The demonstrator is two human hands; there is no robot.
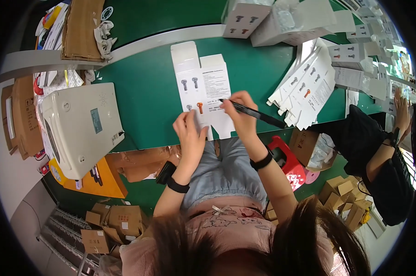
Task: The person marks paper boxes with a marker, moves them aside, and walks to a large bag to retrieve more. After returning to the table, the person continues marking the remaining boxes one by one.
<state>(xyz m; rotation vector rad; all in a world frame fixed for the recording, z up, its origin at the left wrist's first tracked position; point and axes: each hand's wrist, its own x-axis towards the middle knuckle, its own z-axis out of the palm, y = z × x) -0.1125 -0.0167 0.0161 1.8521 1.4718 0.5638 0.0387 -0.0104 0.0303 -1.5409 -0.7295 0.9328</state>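
A flattened white carton (203, 87), printed with small grey and orange device pictures and lines of text, lies on the green table in front of me. My left hand (191, 131) rests on its lower left part, fingers bent and pressing on the card. In my right hand (243, 115) is a black marker pen (258, 115), held with its tip pointing left at the printed text. Whether the tip touches the card I cannot tell. To the right lies a fanned stack of similar flat cartons (304, 85).
A beige machine with a small display (79, 126) stands at the left. White boxes (245, 18) line the table's back right. A red stool (281, 158) and cardboard boxes (120, 221) are below. At the far right is a co-worker's arm (382, 152).
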